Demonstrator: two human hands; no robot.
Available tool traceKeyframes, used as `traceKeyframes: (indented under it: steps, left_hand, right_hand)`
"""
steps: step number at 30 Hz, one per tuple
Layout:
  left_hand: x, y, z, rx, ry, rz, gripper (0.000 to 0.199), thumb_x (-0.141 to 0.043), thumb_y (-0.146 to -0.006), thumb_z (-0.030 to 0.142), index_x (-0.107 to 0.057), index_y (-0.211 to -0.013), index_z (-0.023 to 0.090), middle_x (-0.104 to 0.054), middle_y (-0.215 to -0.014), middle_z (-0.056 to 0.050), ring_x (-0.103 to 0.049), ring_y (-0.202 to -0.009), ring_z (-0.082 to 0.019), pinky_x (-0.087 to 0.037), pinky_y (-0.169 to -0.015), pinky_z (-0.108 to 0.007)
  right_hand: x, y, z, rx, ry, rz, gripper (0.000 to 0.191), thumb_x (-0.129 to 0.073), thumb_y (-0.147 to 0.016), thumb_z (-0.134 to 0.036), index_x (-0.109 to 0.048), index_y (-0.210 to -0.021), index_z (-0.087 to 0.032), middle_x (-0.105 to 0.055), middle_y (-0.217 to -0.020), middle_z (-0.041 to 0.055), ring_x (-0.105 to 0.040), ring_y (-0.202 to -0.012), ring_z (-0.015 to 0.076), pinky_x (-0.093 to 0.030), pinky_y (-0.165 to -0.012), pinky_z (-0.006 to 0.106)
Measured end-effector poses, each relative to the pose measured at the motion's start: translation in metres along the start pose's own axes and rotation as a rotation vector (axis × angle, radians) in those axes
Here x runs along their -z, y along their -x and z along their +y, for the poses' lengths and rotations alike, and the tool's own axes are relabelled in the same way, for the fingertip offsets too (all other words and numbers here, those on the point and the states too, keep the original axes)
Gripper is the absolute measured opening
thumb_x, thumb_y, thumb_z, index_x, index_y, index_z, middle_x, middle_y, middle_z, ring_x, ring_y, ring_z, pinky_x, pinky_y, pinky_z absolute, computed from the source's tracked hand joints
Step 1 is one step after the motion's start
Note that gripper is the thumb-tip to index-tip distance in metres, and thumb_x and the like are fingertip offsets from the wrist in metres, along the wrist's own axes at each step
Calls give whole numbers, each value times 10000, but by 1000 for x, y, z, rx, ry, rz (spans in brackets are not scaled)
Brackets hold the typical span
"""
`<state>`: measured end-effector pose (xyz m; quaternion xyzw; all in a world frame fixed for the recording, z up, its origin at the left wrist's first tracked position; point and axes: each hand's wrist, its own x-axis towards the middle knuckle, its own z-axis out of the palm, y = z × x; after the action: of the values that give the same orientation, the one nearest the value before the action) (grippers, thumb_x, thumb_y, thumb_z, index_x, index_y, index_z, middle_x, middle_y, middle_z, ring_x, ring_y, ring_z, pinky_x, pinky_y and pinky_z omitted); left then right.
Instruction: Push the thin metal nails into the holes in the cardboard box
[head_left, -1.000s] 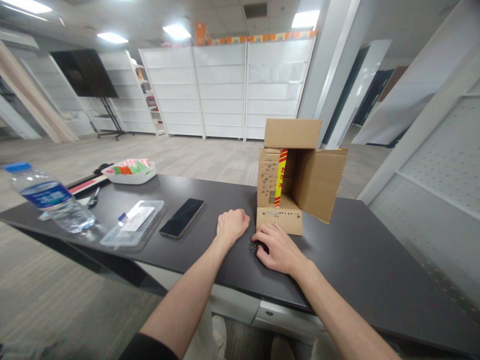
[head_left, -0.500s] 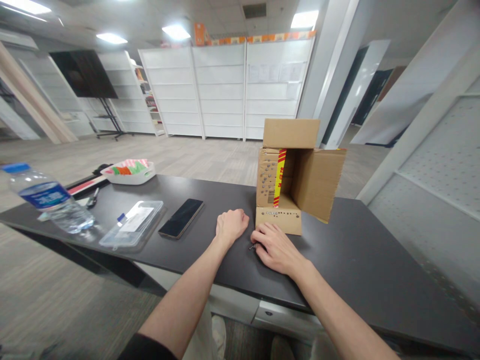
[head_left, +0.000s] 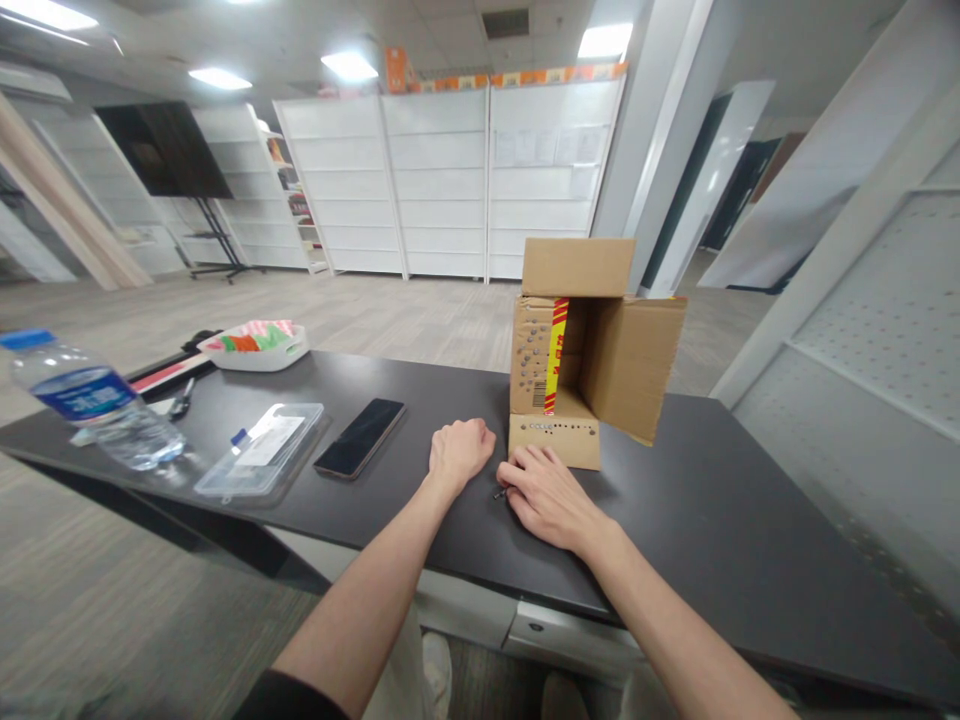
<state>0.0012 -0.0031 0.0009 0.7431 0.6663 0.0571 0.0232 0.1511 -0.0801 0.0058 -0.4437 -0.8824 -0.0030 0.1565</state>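
Little has changed since a second ago: my right hand [head_left: 551, 497] still covers 1 small dark object [head_left: 501, 492] on the surface [head_left: 705, 520], fingers curled over it, before 1 cardboard box [head_left: 585, 350]. My left hand [head_left: 460, 452] stays fisted. 1 phone [head_left: 360, 437], 1 bottle [head_left: 94, 402].

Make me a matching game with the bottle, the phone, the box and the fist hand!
Things:
1. water bottle
2. phone
3. cardboard box
4. left hand

States:
A. lies flat, dark screen up
B. curled in a fist on the table
C. on its side, flaps open toward the camera
D. has a blue cap, at the table's far left end

Pairs: 1-D, 2-A, 3-C, 4-B
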Motion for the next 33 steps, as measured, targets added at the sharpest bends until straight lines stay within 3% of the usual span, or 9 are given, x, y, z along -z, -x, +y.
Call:
traceKeyframes:
  steps: [9,16,25,33]
  left_hand:
    - [2,0,0,-17,10,0,387,-320,-892,342,-673,-957,197,-689,-948,-138,-656,-899,-266,-458,-778,-354]
    - [-2,-1,-1,-20,-2,4,385,-332,-892,353,-678,-969,203,-690,-960,-134,-654,-918,-262,-457,-799,-354]
    - [-4,-4,-2,-19,-3,-2,394,-327,-881,350,-688,-952,207,-695,-948,-137,-658,-900,-275,-464,-769,-358]
    - [-5,-4,-3,-21,2,-3,394,-321,-878,346,-684,-949,211,-693,-944,-134,-658,-887,-265,-459,-767,-351]
  right_hand:
    - [-3,1,4,-4,-86,73,106,-429,-905,-151,-515,-880,-208,-536,-889,40,-473,-847,184,-329,-800,319]
    - [-17,-1,20,-49,-373,352,152,-418,-916,-157,-564,-933,-198,-565,-876,54,-530,-859,189,-417,-764,303]
    - [-15,1,36,-429,-432,811,160,-506,-862,-293,-621,-885,-183,-626,-825,52,-566,-743,186,-455,-701,313]
    - [-16,1,47,-604,-464,899,245,-525,-840,-364,-653,-899,-164,-655,-847,74,-580,-742,197,-469,-711,331]
